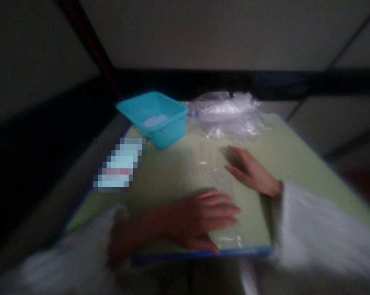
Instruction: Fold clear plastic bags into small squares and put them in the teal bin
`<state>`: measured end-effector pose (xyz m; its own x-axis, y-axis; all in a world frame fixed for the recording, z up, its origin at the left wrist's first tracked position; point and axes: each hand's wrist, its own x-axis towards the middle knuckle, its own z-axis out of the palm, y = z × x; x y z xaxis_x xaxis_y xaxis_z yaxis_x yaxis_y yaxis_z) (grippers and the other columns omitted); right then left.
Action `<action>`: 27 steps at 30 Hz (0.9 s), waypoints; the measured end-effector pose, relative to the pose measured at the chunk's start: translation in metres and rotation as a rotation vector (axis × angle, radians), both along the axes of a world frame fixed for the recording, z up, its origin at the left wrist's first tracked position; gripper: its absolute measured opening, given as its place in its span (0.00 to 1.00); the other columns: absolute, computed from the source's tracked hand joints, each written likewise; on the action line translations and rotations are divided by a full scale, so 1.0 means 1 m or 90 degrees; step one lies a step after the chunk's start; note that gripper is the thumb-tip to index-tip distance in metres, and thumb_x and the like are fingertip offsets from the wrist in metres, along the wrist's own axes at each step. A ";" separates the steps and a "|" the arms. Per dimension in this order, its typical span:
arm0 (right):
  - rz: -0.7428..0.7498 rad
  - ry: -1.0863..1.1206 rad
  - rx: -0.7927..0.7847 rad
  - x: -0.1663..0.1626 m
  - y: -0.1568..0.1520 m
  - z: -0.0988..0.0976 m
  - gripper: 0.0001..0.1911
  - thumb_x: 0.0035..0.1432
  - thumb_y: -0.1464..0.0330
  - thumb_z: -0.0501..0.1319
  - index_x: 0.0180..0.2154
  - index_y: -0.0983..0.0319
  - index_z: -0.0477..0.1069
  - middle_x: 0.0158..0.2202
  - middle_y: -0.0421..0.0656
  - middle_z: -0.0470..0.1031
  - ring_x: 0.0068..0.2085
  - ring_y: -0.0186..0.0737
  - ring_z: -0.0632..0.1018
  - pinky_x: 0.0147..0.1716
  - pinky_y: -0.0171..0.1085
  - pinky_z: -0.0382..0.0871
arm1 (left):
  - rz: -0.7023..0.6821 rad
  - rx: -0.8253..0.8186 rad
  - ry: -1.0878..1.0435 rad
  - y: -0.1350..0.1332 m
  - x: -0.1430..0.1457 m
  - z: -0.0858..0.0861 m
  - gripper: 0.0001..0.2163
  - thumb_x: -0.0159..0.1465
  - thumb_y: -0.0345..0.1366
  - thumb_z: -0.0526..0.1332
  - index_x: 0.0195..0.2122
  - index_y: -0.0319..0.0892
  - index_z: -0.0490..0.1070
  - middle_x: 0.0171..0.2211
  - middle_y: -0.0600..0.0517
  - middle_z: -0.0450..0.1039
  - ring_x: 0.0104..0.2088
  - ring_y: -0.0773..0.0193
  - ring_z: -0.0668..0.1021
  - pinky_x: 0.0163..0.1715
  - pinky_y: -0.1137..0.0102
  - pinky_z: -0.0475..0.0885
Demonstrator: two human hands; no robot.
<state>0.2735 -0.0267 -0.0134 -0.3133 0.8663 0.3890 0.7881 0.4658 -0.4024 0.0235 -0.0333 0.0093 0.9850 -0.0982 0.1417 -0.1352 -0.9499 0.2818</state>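
Observation:
A clear plastic bag [208, 174] lies flat on the yellow-green tabletop, reaching to the near blue edge. My left hand [203, 215] rests palm down over its near part, fingers stretched out to the right, hiding some of the plastic. By the bag's right side is my right hand [251, 168], its thumb and fingers apart with nothing between them; whether it touches the plastic I cannot tell. Both hands come out of fuzzy white sleeves, and the picture is dim and a little blurred.
A turquoise plastic basin [169, 133] with something whitish inside stands at the back left. Beside it, a heap of crumpled clear plastic bags [231, 114] lies at the back. A pixelated light-blue item [122, 164] is on the left edge of the table [298, 164].

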 end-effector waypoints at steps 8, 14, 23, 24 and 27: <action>0.097 -0.018 -0.015 -0.004 -0.005 0.010 0.34 0.57 0.57 0.60 0.61 0.60 0.50 0.58 0.54 0.64 0.57 0.55 0.67 0.57 0.60 0.54 | -0.014 -0.051 -0.032 -0.008 0.001 0.001 0.26 0.65 0.49 0.52 0.58 0.38 0.60 0.60 0.44 0.62 0.62 0.56 0.60 0.63 0.59 0.48; 0.151 -0.044 -0.032 -0.001 -0.004 0.009 0.37 0.56 0.54 0.60 0.62 0.59 0.50 0.59 0.53 0.62 0.58 0.55 0.65 0.58 0.58 0.51 | -0.023 -0.056 0.001 -0.009 0.001 0.003 0.25 0.66 0.49 0.50 0.59 0.38 0.59 0.62 0.45 0.59 0.64 0.55 0.57 0.63 0.58 0.45; 0.132 -0.055 -0.051 -0.001 -0.004 0.012 0.38 0.55 0.53 0.60 0.62 0.60 0.51 0.59 0.52 0.63 0.58 0.56 0.65 0.57 0.57 0.55 | -0.035 -0.069 0.064 -0.012 0.000 0.009 0.23 0.66 0.46 0.50 0.60 0.42 0.59 0.62 0.56 0.58 0.64 0.51 0.54 0.63 0.55 0.44; 0.129 -0.059 -0.047 -0.001 -0.004 0.012 0.38 0.55 0.53 0.60 0.62 0.60 0.51 0.59 0.52 0.62 0.58 0.56 0.64 0.57 0.58 0.55 | -0.038 -0.070 0.075 -0.013 0.000 0.010 0.23 0.66 0.46 0.50 0.60 0.43 0.59 0.62 0.56 0.57 0.65 0.51 0.53 0.63 0.54 0.44; 0.115 -0.057 -0.029 0.000 -0.003 0.009 0.37 0.56 0.53 0.60 0.61 0.59 0.51 0.60 0.52 0.61 0.59 0.55 0.64 0.57 0.58 0.55 | -0.040 -0.076 0.094 -0.014 0.000 0.014 0.22 0.67 0.44 0.50 0.60 0.44 0.59 0.62 0.58 0.57 0.65 0.50 0.51 0.63 0.53 0.43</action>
